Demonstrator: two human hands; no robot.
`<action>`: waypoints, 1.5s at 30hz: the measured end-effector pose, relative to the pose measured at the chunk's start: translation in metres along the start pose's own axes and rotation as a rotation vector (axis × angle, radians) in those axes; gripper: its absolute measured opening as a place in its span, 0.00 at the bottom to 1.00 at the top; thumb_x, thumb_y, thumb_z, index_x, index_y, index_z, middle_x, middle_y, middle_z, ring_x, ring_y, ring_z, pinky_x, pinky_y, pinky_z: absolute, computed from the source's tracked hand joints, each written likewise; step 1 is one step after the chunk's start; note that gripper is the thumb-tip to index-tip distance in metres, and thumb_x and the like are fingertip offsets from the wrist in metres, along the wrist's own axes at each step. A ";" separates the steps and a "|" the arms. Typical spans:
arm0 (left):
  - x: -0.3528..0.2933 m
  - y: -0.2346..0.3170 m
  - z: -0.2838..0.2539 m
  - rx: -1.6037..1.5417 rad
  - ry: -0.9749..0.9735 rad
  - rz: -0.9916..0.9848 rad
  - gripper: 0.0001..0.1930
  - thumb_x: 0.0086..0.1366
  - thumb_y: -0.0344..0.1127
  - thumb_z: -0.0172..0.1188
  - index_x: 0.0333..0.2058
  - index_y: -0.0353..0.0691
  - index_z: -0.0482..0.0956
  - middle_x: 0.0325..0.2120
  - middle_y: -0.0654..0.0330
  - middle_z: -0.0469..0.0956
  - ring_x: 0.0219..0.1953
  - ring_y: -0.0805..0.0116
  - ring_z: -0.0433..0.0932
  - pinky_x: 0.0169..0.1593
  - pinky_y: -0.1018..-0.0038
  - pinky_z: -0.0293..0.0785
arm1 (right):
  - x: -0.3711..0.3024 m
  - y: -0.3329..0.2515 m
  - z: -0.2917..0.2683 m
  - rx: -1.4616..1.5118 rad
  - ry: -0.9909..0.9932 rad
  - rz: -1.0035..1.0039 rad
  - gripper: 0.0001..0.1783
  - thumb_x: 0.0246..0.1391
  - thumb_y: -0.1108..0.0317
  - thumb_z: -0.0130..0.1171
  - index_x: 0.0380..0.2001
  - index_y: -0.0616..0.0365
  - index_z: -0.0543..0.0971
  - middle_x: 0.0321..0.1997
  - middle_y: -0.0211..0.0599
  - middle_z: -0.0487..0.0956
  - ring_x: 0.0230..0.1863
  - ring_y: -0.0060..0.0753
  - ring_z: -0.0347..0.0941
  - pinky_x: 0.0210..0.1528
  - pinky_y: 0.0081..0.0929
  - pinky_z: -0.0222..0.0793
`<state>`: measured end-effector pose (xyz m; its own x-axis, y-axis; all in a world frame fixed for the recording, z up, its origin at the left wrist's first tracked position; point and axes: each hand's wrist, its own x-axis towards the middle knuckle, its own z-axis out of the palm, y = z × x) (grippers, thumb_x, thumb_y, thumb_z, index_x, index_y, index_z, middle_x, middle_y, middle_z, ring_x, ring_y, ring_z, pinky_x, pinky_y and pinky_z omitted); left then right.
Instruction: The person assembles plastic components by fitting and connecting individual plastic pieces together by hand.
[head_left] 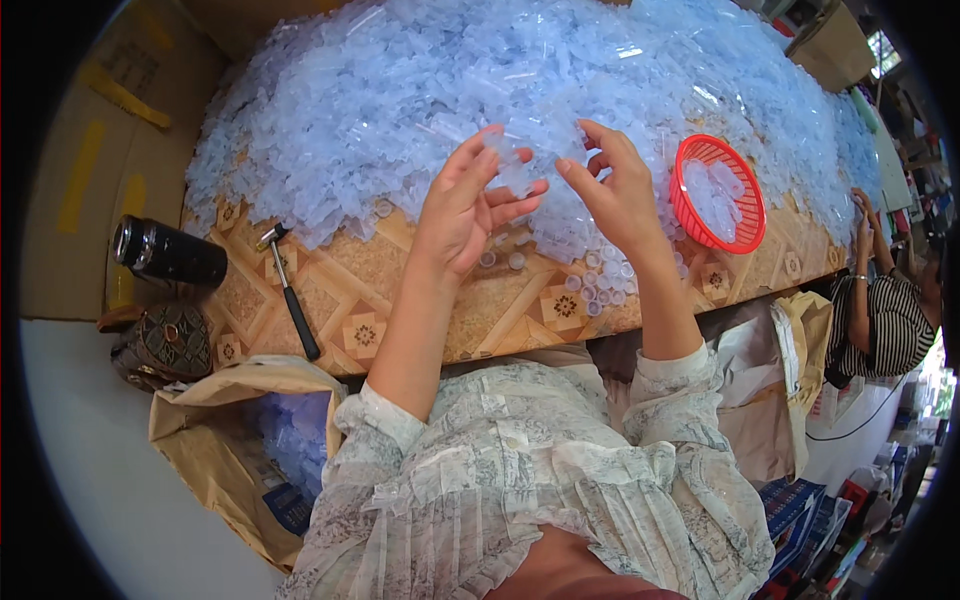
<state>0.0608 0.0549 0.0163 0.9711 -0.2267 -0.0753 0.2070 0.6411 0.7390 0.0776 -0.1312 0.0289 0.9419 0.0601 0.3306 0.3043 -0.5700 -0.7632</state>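
Note:
Over the near edge of a big heap of clear plastic pieces (370, 110), both my hands are raised, palms toward each other. My left hand (462, 205) has its fingers curled around a clear plastic piece (515, 172), whose exact outline blends into the heap behind. Just to the right, my right hand (618, 190) has thumb and index finger apart, the other fingers bent; nothing shows between them. Below the hands, small round clear caps (600, 280) lie scattered on the patterned tabletop (470, 315).
A red plastic basket (757, 222) with clear pieces stands at right. At left are a small hammer (290, 300), a black flask (170, 252) and a patterned pouch (163, 342). Open paper sacks (205, 430) hang below the table edge. Another person (885, 320) works far right.

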 end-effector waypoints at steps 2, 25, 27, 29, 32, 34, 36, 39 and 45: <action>0.008 -0.004 0.003 -0.019 -0.039 0.031 0.24 0.66 0.39 0.53 0.58 0.41 0.60 0.46 0.51 0.74 0.40 0.56 0.80 0.40 0.68 0.81 | -0.007 -0.009 0.001 0.091 -0.021 -0.025 0.28 0.47 0.62 0.62 0.51 0.63 0.72 0.41 0.41 0.73 0.31 0.28 0.70 0.34 0.26 0.68; -0.007 -0.026 -0.015 0.040 0.037 -0.023 0.20 0.64 0.37 0.56 0.53 0.38 0.68 0.39 0.57 0.75 0.35 0.69 0.79 0.36 0.71 0.82 | -0.028 -0.008 0.019 0.107 -0.159 0.080 0.31 0.48 0.59 0.62 0.54 0.63 0.69 0.38 0.46 0.78 0.28 0.28 0.73 0.31 0.25 0.70; -0.010 -0.021 -0.019 -0.020 0.041 -0.030 0.20 0.65 0.37 0.56 0.53 0.38 0.67 0.40 0.56 0.75 0.35 0.66 0.80 0.36 0.71 0.82 | -0.028 -0.003 0.022 0.228 -0.161 0.124 0.30 0.48 0.60 0.62 0.54 0.63 0.70 0.37 0.47 0.79 0.28 0.26 0.74 0.31 0.24 0.71; -0.012 -0.016 -0.023 -0.079 0.035 -0.041 0.21 0.65 0.38 0.56 0.53 0.38 0.67 0.41 0.54 0.75 0.36 0.63 0.81 0.36 0.70 0.82 | -0.021 -0.004 0.020 0.319 -0.194 0.204 0.30 0.48 0.61 0.61 0.53 0.63 0.70 0.37 0.47 0.79 0.29 0.26 0.75 0.32 0.25 0.71; -0.011 -0.011 -0.031 -0.081 0.043 -0.016 0.21 0.65 0.39 0.56 0.53 0.37 0.65 0.43 0.51 0.75 0.37 0.57 0.81 0.34 0.70 0.83 | -0.006 0.019 0.021 0.292 -0.137 0.249 0.28 0.49 0.62 0.60 0.53 0.63 0.70 0.38 0.46 0.79 0.29 0.27 0.76 0.33 0.27 0.71; -0.010 -0.008 -0.041 -0.033 0.121 -0.009 0.22 0.66 0.39 0.53 0.55 0.37 0.62 0.45 0.47 0.74 0.41 0.49 0.79 0.37 0.67 0.83 | 0.002 0.029 0.020 0.002 -0.023 0.164 0.24 0.50 0.66 0.58 0.50 0.63 0.71 0.36 0.45 0.79 0.30 0.36 0.76 0.34 0.33 0.71; -0.010 -0.006 -0.053 -0.023 0.157 -0.010 0.22 0.67 0.41 0.52 0.56 0.37 0.62 0.45 0.47 0.74 0.41 0.49 0.79 0.37 0.67 0.83 | 0.007 0.039 0.014 -0.162 0.019 0.029 0.22 0.50 0.67 0.56 0.49 0.62 0.72 0.36 0.45 0.78 0.31 0.39 0.76 0.35 0.34 0.71; -0.013 -0.004 -0.067 0.017 0.183 0.041 0.24 0.67 0.44 0.50 0.56 0.37 0.61 0.44 0.48 0.74 0.40 0.50 0.80 0.36 0.69 0.83 | 0.017 0.033 0.009 -0.285 -0.004 -0.096 0.19 0.51 0.68 0.55 0.48 0.60 0.73 0.39 0.46 0.76 0.33 0.44 0.75 0.39 0.36 0.71; -0.014 0.001 -0.056 0.010 0.129 0.020 0.27 0.68 0.49 0.47 0.60 0.41 0.59 0.44 0.49 0.74 0.39 0.54 0.80 0.37 0.71 0.82 | 0.032 0.021 0.034 -0.339 -0.077 -0.260 0.19 0.48 0.67 0.59 0.46 0.58 0.74 0.43 0.44 0.75 0.43 0.47 0.71 0.45 0.40 0.70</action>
<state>0.0541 0.0996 -0.0194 0.9824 -0.1175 -0.1455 0.1869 0.6370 0.7479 0.1189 -0.1136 0.0049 0.8519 0.2904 0.4358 0.4805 -0.7642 -0.4302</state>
